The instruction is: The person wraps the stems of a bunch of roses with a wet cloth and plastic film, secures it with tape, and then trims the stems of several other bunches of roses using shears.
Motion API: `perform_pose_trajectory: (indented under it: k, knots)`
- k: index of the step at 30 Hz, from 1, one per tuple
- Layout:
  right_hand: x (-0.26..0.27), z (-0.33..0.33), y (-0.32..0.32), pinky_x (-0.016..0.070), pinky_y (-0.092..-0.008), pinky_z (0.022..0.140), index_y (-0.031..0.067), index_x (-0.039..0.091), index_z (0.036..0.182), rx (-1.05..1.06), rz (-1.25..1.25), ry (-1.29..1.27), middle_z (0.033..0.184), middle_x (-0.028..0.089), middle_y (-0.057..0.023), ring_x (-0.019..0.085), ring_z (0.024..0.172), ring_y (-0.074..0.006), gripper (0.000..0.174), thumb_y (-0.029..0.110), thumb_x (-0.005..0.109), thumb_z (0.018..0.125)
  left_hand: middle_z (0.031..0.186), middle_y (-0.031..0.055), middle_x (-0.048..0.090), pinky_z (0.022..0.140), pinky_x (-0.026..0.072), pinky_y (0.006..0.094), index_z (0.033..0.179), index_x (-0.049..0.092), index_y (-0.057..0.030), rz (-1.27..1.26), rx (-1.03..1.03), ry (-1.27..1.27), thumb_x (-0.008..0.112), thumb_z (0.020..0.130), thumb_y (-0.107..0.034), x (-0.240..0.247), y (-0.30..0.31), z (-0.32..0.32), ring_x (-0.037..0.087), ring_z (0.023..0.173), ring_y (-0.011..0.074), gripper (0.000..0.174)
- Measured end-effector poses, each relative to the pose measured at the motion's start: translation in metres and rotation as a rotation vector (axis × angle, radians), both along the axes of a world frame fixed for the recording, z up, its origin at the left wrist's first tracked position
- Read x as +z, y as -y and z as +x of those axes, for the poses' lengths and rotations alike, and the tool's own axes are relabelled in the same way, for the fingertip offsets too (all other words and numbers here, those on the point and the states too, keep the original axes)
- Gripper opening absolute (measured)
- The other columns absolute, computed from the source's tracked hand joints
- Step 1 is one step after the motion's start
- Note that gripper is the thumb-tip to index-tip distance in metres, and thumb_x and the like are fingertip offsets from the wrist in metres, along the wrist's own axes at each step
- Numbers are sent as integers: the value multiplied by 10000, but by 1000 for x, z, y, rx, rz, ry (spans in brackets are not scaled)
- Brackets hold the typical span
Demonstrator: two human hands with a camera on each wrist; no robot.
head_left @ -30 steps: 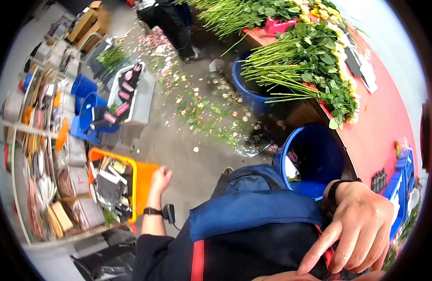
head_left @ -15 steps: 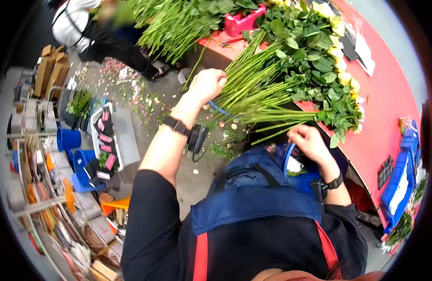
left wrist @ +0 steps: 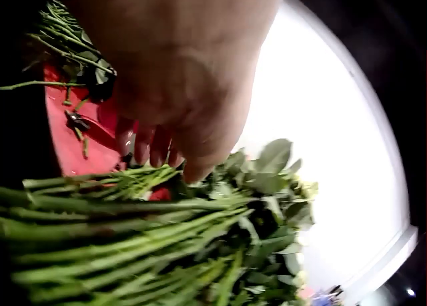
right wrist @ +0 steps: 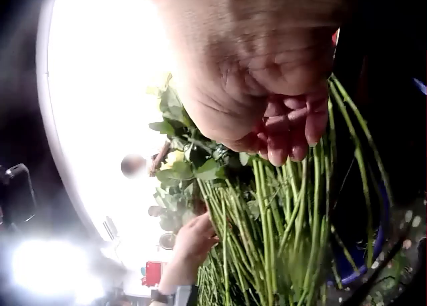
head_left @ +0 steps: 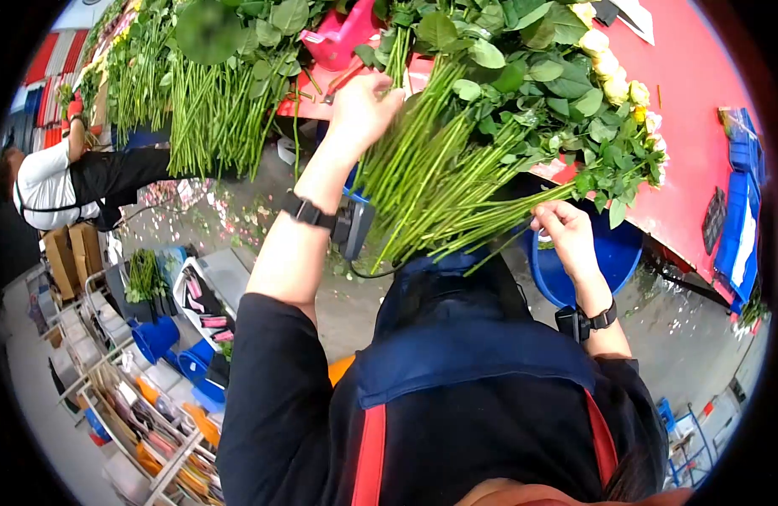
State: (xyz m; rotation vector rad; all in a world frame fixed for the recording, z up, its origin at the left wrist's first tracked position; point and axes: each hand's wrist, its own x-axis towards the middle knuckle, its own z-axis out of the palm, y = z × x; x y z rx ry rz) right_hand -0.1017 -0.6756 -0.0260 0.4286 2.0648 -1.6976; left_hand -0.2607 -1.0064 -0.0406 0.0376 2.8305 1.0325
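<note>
A big bundle of pale yellow roses (head_left: 607, 63) lies on the red table, its long green stems (head_left: 456, 160) sticking out over the near edge. My left hand (head_left: 368, 110) is at the left side of the stems. In the left wrist view its fingers (left wrist: 159, 145) point down just above them, with nothing gripped. At the right side of the bundle, my right hand (head_left: 568, 238) has its fingertips right by the outermost stems. The right wrist view shows its fingers (right wrist: 279, 136) loosely curled over the stems, nothing in the palm. Red-handled pruning shears (head_left: 348, 74) lie beside my left hand.
A pink plastic object (head_left: 343, 38) stands behind the shears. More stemmed flowers (head_left: 212, 118) hang over the table's left part. Below the edge is a blue bucket (head_left: 608, 257). A blue tray (head_left: 737, 228) sits at right. Another person (head_left: 60, 181) works at far left.
My view has turned toward the table. My right hand has moved from near my chest to the right side of the stems; my left has risen from beside the orange bin to their left side.
</note>
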Motion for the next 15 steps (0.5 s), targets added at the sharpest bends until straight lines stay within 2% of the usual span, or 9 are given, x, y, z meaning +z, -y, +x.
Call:
perform_pose_trajectory:
  k: [2,3,5,7,9,10,11,12,15]
  knots:
    - [3,8,22,463,-219,631,-7,673,923,-49,-8,-25,745,645,-9,566,666,-66,157,134,605,912,938,185,699,837,517,341,1150,605,32,-197,21,-17,679,820,-344,-25,22,-18,682,910,258,506]
    - [6,13,36,464,-218,635,-6,673,923,-52,7,-37,751,646,-8,568,676,-63,152,131,607,911,998,230,656,853,494,440,1014,637,11,-298,73,68,630,820,-358,-31,26,-24,641,956,342,417]
    - [11,28,63,467,-217,642,1,669,910,-32,45,-71,775,650,3,575,717,-52,132,122,620,902,993,208,640,848,486,454,1029,626,-10,-470,126,-117,626,825,-390,-47,28,-27,624,963,345,432]
    - [14,46,85,477,-263,622,-4,655,881,77,197,-224,747,640,-49,607,693,-131,103,97,635,875,1048,168,591,841,472,466,1091,598,-44,-592,142,-204,608,841,-431,-56,26,-32,594,979,347,461]
    - [27,60,100,481,-316,614,-9,647,866,177,332,-320,745,614,-128,623,685,-246,85,72,646,841,1094,196,574,836,485,471,1131,571,-39,-600,154,-211,634,827,-425,-62,31,-34,593,1013,352,495]
    - [28,70,104,481,-319,614,-9,647,863,164,351,-315,749,616,-130,622,687,-253,86,73,648,838,1116,211,566,833,492,473,1151,557,-36,-609,157,-217,648,821,-422,-62,36,-36,593,1030,354,515]
    - [28,80,106,481,-322,614,-9,647,860,149,370,-315,753,618,-131,621,689,-260,88,74,651,834,1143,202,547,810,500,478,1107,586,-51,-628,141,-92,622,831,-388,-66,45,-41,612,994,361,437]
    - [28,88,107,482,-325,614,-10,648,857,136,391,-317,757,621,-133,621,691,-267,89,76,653,831,1088,194,610,782,517,463,1080,607,-76,-695,85,-110,586,838,-360,-77,57,-49,648,931,362,373]
    - [28,107,112,490,-352,637,-8,645,854,99,464,-327,756,618,-142,620,705,-301,86,69,653,819,876,174,697,758,534,418,933,697,-63,-790,-183,91,578,808,-426,-43,67,-61,684,868,308,402]
